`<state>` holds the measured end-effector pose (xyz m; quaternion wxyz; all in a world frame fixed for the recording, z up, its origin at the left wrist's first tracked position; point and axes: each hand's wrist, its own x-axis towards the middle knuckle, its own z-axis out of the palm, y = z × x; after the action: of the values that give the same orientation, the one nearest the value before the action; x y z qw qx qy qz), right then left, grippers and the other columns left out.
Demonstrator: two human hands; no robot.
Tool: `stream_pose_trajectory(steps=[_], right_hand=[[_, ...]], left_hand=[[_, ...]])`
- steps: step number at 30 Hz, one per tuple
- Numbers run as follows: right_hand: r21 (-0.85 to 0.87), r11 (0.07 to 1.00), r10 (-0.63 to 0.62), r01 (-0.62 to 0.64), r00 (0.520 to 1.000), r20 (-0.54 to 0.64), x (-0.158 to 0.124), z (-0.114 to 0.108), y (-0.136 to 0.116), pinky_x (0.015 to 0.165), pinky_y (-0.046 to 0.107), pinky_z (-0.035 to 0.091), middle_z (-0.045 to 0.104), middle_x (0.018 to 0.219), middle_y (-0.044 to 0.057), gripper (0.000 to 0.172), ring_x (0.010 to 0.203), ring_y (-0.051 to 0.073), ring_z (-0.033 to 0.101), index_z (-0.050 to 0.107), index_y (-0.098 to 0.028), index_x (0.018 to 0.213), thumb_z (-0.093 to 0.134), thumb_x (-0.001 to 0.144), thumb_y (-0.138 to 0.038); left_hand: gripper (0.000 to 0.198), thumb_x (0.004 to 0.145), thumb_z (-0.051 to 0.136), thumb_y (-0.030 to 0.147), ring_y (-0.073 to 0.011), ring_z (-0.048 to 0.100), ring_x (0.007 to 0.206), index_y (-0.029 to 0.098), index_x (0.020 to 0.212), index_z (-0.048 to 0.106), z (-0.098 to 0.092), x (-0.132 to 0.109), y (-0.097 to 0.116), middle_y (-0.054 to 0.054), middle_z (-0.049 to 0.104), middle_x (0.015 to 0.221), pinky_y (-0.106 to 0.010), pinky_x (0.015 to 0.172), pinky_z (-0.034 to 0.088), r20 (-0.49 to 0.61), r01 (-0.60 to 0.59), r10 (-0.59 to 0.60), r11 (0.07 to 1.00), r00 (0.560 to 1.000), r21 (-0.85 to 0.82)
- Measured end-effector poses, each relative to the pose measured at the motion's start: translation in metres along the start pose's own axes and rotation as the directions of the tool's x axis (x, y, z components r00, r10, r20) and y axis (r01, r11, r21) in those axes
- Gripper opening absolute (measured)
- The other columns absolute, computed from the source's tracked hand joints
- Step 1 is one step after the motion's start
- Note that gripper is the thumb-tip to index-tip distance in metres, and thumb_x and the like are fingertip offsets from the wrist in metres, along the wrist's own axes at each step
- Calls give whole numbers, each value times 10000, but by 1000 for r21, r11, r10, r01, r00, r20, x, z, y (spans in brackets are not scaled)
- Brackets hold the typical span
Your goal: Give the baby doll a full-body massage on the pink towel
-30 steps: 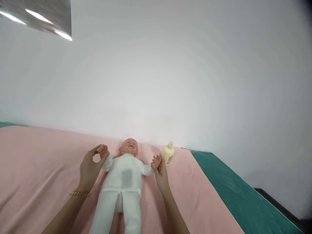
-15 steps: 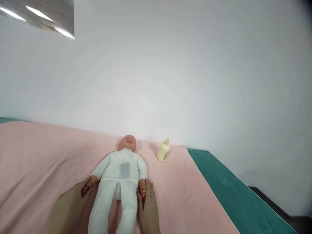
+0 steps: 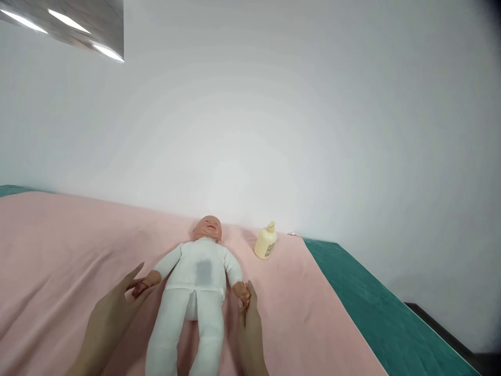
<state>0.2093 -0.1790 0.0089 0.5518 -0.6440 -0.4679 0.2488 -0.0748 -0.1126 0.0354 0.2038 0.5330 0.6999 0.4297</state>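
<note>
A baby doll (image 3: 182,269) with a cloth body in white and a grey patch on its chest lies on its back on a pink sheet (image 3: 313,324). Its head points toward the wall and its legs toward me. At the doll's hand on the left side of the view, my left hand (image 3: 111,313) pinches it between thumb and fingers, with one finger raised off. My right hand (image 3: 250,329) is closed around the doll's other hand, its fingers along the outer side. Both doll arms are spread out from the body.
A pale yellow pump bottle (image 3: 265,242) stands on the sheet, right of the doll's head. Green covering (image 3: 371,303) shows beyond the sheet's right edge. A white wall (image 3: 250,115) rises behind. Something dark (image 3: 438,326) lies past the right edge.
My right hand has moved the doll's hand outward to the right, away from its hip. The doll's other hand is slightly higher, and one finger of my left hand has lifted.
</note>
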Motion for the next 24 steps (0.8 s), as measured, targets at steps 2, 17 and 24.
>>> stream_pose_trajectory(steps=[2, 17, 24], right_hand=[[35, 999, 0, 1, 999, -39, 9, -1, -5, 1027, 394, 411, 500, 1404, 81, 559, 1288, 267, 470, 409, -238, 1401, 457, 912, -504], [203, 914, -325, 351, 934, -148, 123, 33, -17, 1047, 435, 398, 533, 1364, 133, 473, 1281, 257, 472, 509, -173, 1316, 473, 926, -437], [503, 859, -137, 97, 990, 44, 194, 43, -13, 1045, 448, 409, 611, 1274, 136, 557, 1214, 278, 544, 613, -168, 1178, 692, 741, -505]], left_hand=[[624, 731, 609, 534, -276, 680, 870, 311, 1305, 512, -1, 9, 13, -26, 726, 1013, -314, 640, 479, 42, 5, -5, 1000, 999, -7], [454, 735, 632, 448, -267, 636, 1047, 235, 1134, 601, 65, 95, 70, -75, 695, 1104, -388, 893, 476, -49, -53, 35, 904, 998, -423], [470, 705, 644, 542, -278, 644, 1001, 174, 996, 680, 82, 139, 71, -91, 715, 1046, -316, 768, 518, 188, 125, -33, 855, 982, -503]])
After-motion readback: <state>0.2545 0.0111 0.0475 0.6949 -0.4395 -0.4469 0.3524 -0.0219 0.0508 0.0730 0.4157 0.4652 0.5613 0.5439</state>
